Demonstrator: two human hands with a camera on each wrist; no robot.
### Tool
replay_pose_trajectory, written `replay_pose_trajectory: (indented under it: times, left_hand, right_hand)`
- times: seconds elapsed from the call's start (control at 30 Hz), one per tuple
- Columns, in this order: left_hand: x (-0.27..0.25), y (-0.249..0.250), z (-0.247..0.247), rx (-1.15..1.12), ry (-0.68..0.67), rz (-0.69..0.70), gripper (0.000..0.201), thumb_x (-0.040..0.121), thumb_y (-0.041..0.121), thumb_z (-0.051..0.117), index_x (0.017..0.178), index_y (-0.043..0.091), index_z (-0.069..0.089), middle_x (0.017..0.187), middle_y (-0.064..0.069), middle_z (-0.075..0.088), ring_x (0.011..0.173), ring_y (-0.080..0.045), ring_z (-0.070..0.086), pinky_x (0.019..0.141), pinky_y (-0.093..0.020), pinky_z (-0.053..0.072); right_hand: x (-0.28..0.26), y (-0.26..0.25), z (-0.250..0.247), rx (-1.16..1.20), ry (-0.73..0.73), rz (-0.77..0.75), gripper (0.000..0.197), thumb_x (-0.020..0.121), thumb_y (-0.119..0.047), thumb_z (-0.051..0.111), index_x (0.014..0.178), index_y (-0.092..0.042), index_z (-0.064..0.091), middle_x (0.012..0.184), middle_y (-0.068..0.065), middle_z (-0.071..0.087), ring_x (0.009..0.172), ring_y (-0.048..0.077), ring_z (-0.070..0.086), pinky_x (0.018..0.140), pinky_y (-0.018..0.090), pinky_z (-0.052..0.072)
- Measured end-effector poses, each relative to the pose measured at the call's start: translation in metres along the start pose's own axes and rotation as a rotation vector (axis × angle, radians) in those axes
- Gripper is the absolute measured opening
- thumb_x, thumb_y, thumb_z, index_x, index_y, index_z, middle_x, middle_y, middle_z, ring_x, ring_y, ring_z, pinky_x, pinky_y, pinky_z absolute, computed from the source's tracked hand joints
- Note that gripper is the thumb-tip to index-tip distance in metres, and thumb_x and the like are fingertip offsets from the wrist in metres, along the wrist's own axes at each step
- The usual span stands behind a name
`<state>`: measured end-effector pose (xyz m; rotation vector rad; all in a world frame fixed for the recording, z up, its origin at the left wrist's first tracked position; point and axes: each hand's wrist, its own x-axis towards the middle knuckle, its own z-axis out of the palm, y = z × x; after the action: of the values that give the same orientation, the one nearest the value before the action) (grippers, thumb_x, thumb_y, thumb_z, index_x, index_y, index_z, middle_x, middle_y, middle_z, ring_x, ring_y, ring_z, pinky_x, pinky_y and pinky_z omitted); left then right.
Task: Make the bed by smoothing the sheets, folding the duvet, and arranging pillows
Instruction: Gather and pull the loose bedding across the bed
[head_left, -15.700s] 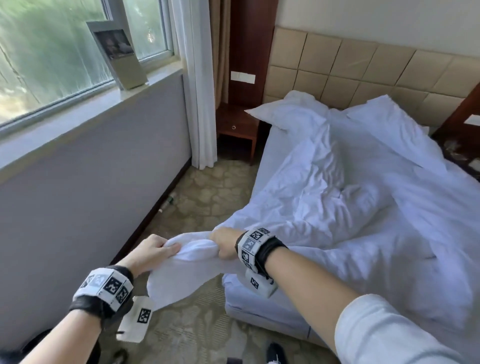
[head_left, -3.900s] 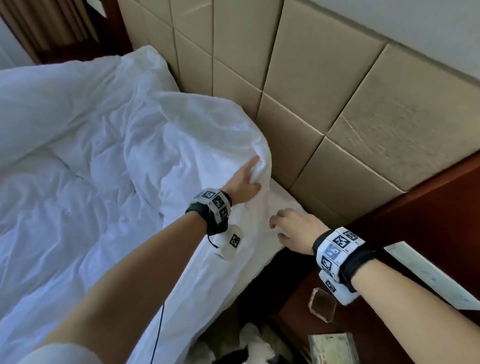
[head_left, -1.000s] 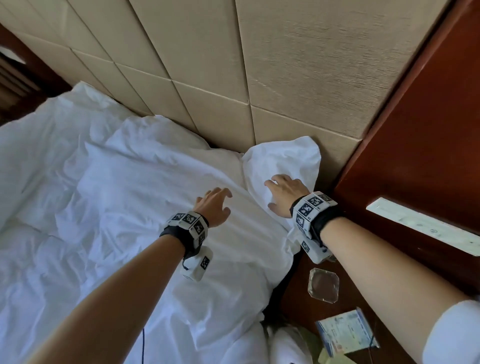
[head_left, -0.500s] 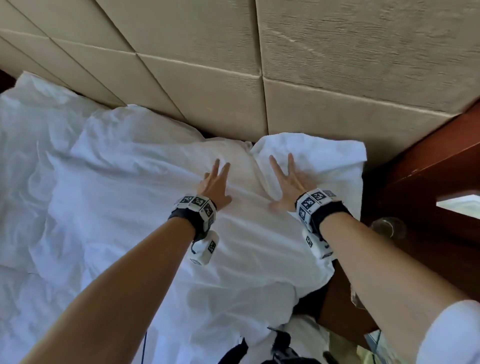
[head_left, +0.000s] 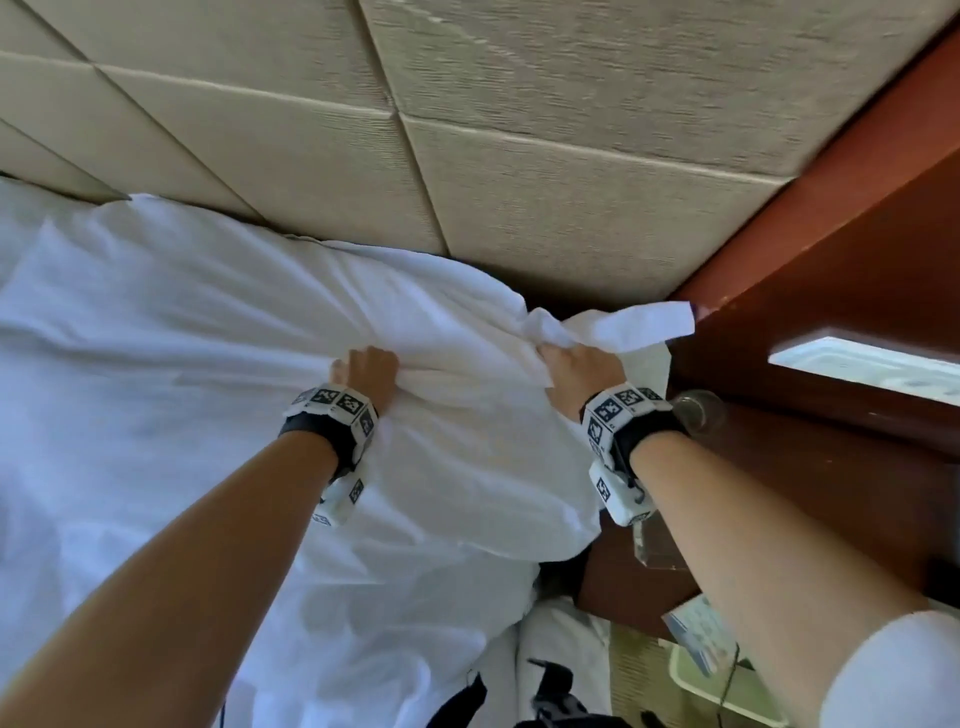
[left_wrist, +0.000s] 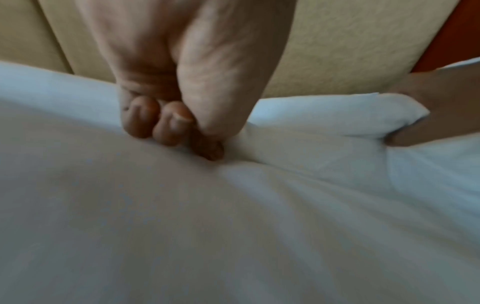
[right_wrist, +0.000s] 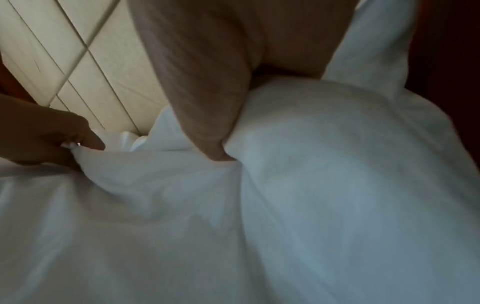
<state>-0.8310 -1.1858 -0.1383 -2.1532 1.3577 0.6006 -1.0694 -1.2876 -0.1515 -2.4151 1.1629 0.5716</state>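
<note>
A white duvet (head_left: 218, 374) covers the bed up to the padded headboard (head_left: 467, 171). My left hand (head_left: 366, 371) is a fist that grips a bunch of the duvet's top edge; in the left wrist view its curled fingers (left_wrist: 168, 125) pinch the cloth (left_wrist: 298, 154). My right hand (head_left: 576, 371) grips the duvet's corner near the bedside unit, with a flap of cloth (head_left: 644, 325) sticking out past it. In the right wrist view the thumb (right_wrist: 207, 123) digs into the white fabric (right_wrist: 324, 154). The cloth between both hands is pulled taut and wrinkled.
A dark red wooden bedside unit (head_left: 831, 291) stands right of the bed with a white switch plate (head_left: 862, 366). A glass (head_left: 696, 413) and a card (head_left: 696, 634) lie on its top, close to my right forearm. A gap runs between mattress and unit.
Half a second ago both hands lay flat with spread fingers on the duvet. Now both have curled and taken hold of its top edge, bunching the cloth.
</note>
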Motion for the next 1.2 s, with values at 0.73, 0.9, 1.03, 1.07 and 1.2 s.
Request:
replay_pose_trajectory:
  times: [0.73, 0.9, 1.03, 1.07, 1.2]
  left_hand:
    - [-0.014, 0.053, 0.053, -0.009, -0.192, 0.137, 0.136, 0.056, 0.069, 0.078, 0.140, 0.053, -0.029, 0.148, -0.001, -0.046, 0.132, -0.061, -0.028, 0.098, -0.083, 0.001]
    - [0.012, 0.055, 0.096, 0.077, -0.106, 0.144, 0.145, 0.044, 0.082, 0.072, 0.137, 0.051, -0.034, 0.148, -0.009, -0.046, 0.130, -0.067, -0.021, 0.097, -0.084, -0.001]
    - [0.040, 0.049, 0.113, 0.100, -0.091, 0.161, 0.142, 0.041, 0.087, 0.067, 0.138, 0.053, -0.031, 0.146, -0.010, -0.048, 0.129, -0.070, -0.015, 0.099, -0.082, -0.001]
    - [0.047, 0.049, 0.115, 0.097, -0.101, 0.164, 0.141, 0.041, 0.087, 0.067, 0.138, 0.053, -0.030, 0.146, -0.010, -0.048, 0.129, -0.071, -0.015, 0.100, -0.082, -0.002]
    - [0.067, 0.053, 0.123, 0.105, -0.129, 0.161, 0.141, 0.043, 0.086, 0.068, 0.139, 0.053, -0.029, 0.145, -0.013, -0.049, 0.128, -0.073, -0.013, 0.103, -0.079, -0.003]
  right_hand:
    - [0.002, -0.004, 0.088, 0.725, -0.185, 0.390, 0.104, 0.083, -0.067, 0.059, 0.151, -0.043, -0.016, 0.159, 0.011, -0.028, 0.145, 0.052, -0.006, 0.114, 0.066, 0.014]
    - [0.046, -0.003, 0.115, 0.967, -0.114, 0.562, 0.107, 0.071, -0.086, 0.052, 0.142, -0.057, -0.023, 0.159, 0.010, -0.029, 0.146, 0.050, 0.003, 0.116, 0.063, 0.012]
    - [0.084, -0.006, 0.152, 1.092, -0.080, 0.596, 0.107, 0.067, -0.090, 0.048, 0.139, -0.060, -0.025, 0.161, 0.015, -0.020, 0.148, 0.041, 0.014, 0.115, 0.053, 0.021]
    - [0.093, -0.009, 0.160, 1.156, -0.056, 0.583, 0.107, 0.067, -0.089, 0.050, 0.140, -0.061, -0.022, 0.162, 0.014, -0.015, 0.147, 0.039, 0.018, 0.112, 0.049, 0.027]
    - [0.117, -0.008, 0.183, 1.379, 0.212, 0.492, 0.106, 0.067, -0.076, 0.068, 0.149, -0.048, 0.007, 0.157, -0.005, 0.023, 0.141, 0.019, 0.034, 0.112, 0.038, 0.036]
